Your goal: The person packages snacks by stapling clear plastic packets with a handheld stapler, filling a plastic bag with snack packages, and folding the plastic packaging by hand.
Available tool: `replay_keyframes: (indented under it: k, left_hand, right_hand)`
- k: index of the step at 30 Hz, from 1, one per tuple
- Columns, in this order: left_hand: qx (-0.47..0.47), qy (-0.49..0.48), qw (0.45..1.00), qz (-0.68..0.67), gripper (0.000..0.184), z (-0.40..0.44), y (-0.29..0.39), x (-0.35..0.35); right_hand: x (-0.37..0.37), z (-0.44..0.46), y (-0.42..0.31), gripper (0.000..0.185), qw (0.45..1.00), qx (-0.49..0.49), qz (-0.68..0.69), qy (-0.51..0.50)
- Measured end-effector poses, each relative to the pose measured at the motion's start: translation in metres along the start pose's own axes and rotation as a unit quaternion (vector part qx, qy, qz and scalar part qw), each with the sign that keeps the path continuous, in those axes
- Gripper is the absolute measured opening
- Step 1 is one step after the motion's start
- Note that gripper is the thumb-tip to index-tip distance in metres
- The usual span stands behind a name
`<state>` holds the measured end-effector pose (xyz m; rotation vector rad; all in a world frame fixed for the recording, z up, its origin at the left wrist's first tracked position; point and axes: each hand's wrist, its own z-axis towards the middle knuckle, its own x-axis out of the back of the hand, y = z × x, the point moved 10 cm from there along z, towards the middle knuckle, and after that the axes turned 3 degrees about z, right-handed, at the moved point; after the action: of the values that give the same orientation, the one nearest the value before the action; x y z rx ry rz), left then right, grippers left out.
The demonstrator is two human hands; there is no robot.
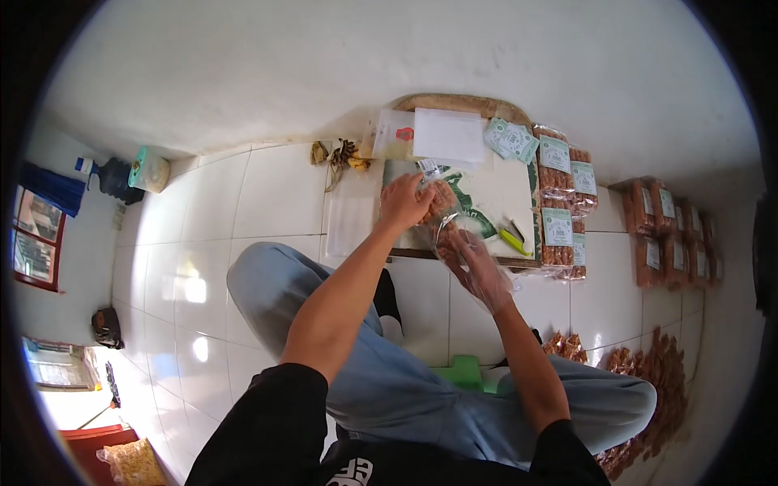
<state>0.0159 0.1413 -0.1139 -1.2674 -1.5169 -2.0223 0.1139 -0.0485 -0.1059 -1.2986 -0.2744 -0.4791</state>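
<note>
Over the low table [506, 190], a clear plastic bag [442, 202] with reddish-brown snack pieces lies between my two hands. My left hand [403, 202] is closed on the bag's upper left part, near a small printed label [429, 168]. Inside the clear plastic at the bag's lower end is my right hand [476, 263], its fingers against the brown pieces. A yellow-green cutter [512, 239] rests on the table to the right of my right hand.
White sheets [448, 135] and green-white labels [511, 140] lie at the table's back. Labelled snack packs [556, 166] are stacked at its right, with more packs [652, 211] beyond. Loose brown snacks [660, 389] lie on the floor at lower right. Bananas [357, 164] are behind left.
</note>
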Motion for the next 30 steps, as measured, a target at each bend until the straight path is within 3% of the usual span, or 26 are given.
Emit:
replay_keyframes:
  k: [1,2,4,5,6,7,8,10,11,12,19,21,22,24,30]
  left_hand:
    - [-0.005,-0.066,0.997,-0.033,0.054,-0.003,0.0,-0.012]
    - [-0.004,-0.067,0.997,-0.032,0.054,-0.004,-0.002,-0.013]
    - [-0.003,-0.103,0.995,-0.007,0.055,-0.011,-0.004,-0.022]
    - [-0.002,-0.104,0.995,-0.007,0.055,-0.016,-0.005,-0.024]
    - [-0.021,-0.078,0.997,0.012,0.055,-0.019,-0.001,-0.019]
    - [-0.041,-0.051,0.997,0.031,0.056,-0.022,0.001,-0.015]
    - [-0.041,-0.052,0.997,0.031,0.056,-0.022,0.001,-0.017]
    - [-0.038,-0.03,0.998,0.05,0.056,-0.022,-0.002,-0.018]
    - [-0.039,-0.031,0.997,0.051,0.056,-0.023,-0.003,-0.021]
    - [-0.038,-0.017,0.997,0.059,0.056,-0.025,-0.002,-0.019]
    - [0.0,-0.033,0.996,0.08,0.058,-0.031,0.004,-0.014]
    - [0.003,-0.033,0.996,0.085,0.058,-0.03,0.004,-0.014]
    - [0.005,-0.032,0.995,0.089,0.058,-0.03,0.003,-0.015]
    - [-0.001,-0.029,0.996,0.088,0.058,-0.029,0.003,-0.016]
    - [-0.004,-0.026,0.995,0.095,0.057,-0.029,0.004,-0.016]
  right_hand:
    - [-0.002,0.003,-0.011,0.055,0.995,0.048,-0.091,0.003]
    - [-0.006,0.003,0.018,0.054,0.971,-0.101,0.216,0.012]
    - [-0.022,-0.001,0.024,0.052,0.833,-0.24,0.498,0.02]
    - [-0.001,0.01,-0.006,0.053,0.97,-0.112,0.218,0.0]
    - [0.002,0.015,-0.038,0.054,0.996,0.029,-0.087,-0.021]
    - [-0.006,0.016,-0.022,0.054,0.996,0.028,-0.087,-0.02]
    - [-0.02,0.015,0.022,0.058,0.99,-0.071,0.123,-0.003]
    - [-0.03,0.017,0.029,0.062,0.93,-0.165,0.329,0.015]
    - [-0.016,0.019,0.015,0.065,0.983,-0.12,0.13,0.051]
    - [-0.004,0.022,-0.009,0.068,0.991,-0.07,-0.075,0.083]
    - [-0.002,0.027,-0.014,0.086,0.993,0.003,-0.085,0.082]
    - [-0.003,0.024,-0.016,0.092,0.999,-0.014,-0.031,0.006]
    - [0.006,0.022,-0.022,0.092,0.999,-0.015,-0.031,0.006]
    - [0.004,0.018,-0.031,0.09,0.995,-0.006,-0.029,-0.09]
    - [0.001,0.017,-0.018,0.088,0.997,-0.031,-0.012,-0.069]
